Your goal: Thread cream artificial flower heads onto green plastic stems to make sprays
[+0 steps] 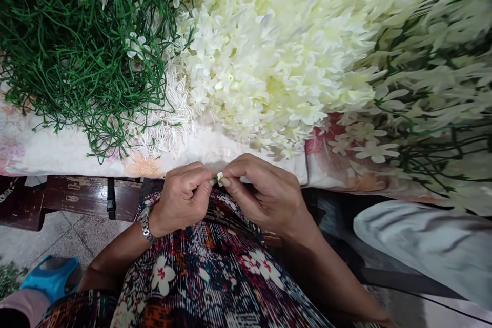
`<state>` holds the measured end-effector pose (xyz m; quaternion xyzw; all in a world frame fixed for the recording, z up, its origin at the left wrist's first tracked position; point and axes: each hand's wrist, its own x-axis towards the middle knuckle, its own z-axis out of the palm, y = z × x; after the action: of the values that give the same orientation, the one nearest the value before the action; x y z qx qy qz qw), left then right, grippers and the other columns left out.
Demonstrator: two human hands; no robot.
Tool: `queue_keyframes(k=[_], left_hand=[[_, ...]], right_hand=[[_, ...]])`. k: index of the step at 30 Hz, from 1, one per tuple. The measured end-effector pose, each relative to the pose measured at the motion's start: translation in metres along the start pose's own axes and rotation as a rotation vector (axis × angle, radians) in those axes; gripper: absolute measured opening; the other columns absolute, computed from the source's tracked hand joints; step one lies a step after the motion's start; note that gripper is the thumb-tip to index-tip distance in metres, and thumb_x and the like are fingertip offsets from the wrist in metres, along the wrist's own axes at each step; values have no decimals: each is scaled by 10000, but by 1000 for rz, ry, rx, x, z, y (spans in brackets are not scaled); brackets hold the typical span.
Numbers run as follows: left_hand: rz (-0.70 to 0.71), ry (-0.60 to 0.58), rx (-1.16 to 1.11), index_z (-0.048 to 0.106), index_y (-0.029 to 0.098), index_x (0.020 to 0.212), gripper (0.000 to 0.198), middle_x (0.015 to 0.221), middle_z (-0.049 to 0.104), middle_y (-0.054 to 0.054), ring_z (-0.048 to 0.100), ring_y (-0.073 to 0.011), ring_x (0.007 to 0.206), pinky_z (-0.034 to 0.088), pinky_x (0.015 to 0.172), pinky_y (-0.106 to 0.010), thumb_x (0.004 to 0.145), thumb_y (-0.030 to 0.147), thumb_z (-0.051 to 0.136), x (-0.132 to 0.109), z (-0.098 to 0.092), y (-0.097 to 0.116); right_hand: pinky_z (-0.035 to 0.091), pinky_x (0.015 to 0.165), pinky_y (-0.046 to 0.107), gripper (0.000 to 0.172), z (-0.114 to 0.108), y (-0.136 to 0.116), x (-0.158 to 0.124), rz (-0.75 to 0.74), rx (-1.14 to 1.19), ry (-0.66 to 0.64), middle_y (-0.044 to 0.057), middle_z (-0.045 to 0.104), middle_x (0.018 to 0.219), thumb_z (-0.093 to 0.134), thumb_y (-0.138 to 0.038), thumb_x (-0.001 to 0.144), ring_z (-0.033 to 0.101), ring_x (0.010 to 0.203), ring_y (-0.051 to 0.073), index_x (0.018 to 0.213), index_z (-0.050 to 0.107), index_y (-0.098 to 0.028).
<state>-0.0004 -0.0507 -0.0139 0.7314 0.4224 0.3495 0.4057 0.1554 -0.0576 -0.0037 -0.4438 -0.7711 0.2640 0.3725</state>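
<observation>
Close to my body, at the table's front edge, my left hand and my right hand meet fingertip to fingertip. My left thumb and forefinger pinch the end of a green plastic stem, which is mostly hidden by the fingers. A small white flower piece shows at the tips of my right thumb and forefinger. Just beyond my left hand lie a heap of green plastic stems and a pile of thin white stamens. Past my right hand rises a large heap of cream-white artificial petals.
A floral cloth covers the table. White flowers on green stems lie at the right. A person's pale-trousered leg is at the lower right. A wooden bench and a blue plastic stool stand at the left.
</observation>
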Motion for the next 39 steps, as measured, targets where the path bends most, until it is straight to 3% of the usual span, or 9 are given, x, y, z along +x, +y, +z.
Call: queue_keyframes(k=[5,10,16,22,30,39], left_hand=[[-11,-2,-95,556,137,694,128,574,478,20,425,-68,537,348,503,-196,763,81,464,1,-6,1],[-25,-15,-124,539,139,667,141,568,443,30,409,-63,538,340,503,-192,754,61,461,1,-9,2],[1,9,-135,564,131,692,133,554,455,24,407,-62,516,337,482,-191,753,63,466,1,-9,3],[14,-11,-49,582,137,734,133,575,493,10,437,-77,536,356,496,-207,749,75,465,0,-7,3],[55,-26,42,562,137,663,170,529,443,19,404,-80,509,332,477,-208,763,101,429,7,-5,5],[38,-19,36,548,131,661,157,531,427,22,399,-79,514,328,488,-212,753,81,431,8,-3,0]], right_hand=[[443,614,219,205,-7,-3,3,31,38,-14,24,560,756,562,-157,726,524,690,92,923,506,-153],[449,630,242,357,-13,-3,3,-11,82,15,33,547,783,618,-218,684,514,706,105,1009,495,-137],[456,619,239,255,-16,-5,4,-112,-4,38,46,546,798,544,-69,687,518,728,108,926,540,-157],[452,596,248,167,-11,-1,2,-189,-176,19,37,546,737,532,-80,697,499,683,111,844,536,-160],[453,595,239,141,-5,7,-2,-148,-207,-3,35,539,713,493,-70,718,498,676,112,832,508,-152],[442,565,213,133,3,7,0,-76,-118,54,20,523,700,492,-63,729,499,659,94,819,482,-160]])
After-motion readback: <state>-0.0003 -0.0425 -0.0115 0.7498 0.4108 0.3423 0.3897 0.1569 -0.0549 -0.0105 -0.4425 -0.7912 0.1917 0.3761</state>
